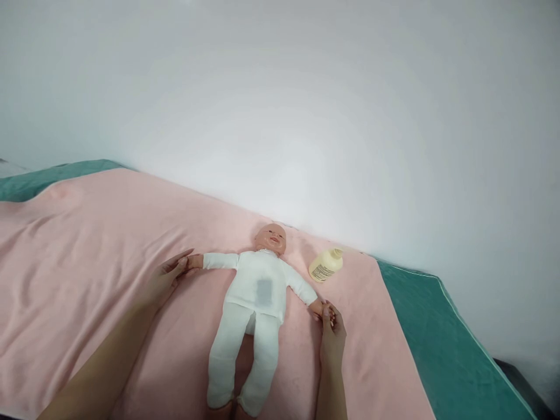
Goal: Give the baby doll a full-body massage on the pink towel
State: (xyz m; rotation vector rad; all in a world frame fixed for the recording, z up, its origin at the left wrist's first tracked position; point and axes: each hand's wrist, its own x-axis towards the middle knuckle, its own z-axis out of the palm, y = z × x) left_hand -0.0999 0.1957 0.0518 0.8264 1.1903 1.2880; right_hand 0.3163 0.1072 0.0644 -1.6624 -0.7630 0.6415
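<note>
A baby doll (245,286) with a white cloth body lies on its back on a pink blanket (175,356), arms spread and head toward the wall. A grey patch marks its belly. My left hand (164,283) is closed around the doll's hand on the left side, with that doll arm stretched straight out. On the other side, my right hand (332,329) pinches the doll's other hand between thumb and fingers. Just above that doll arm stands a pale yellow bottle (326,265) with a printed label. The doll's feet are cut off by the lower frame edge.
A plain white wall (280,116) rises right behind the blanket's far edge. Green cloth (433,321) shows under the blanket at the right, and also at the far left. Wrinkles run across the blanket's left part. A dark object (520,379) sits at the lower right.
</note>
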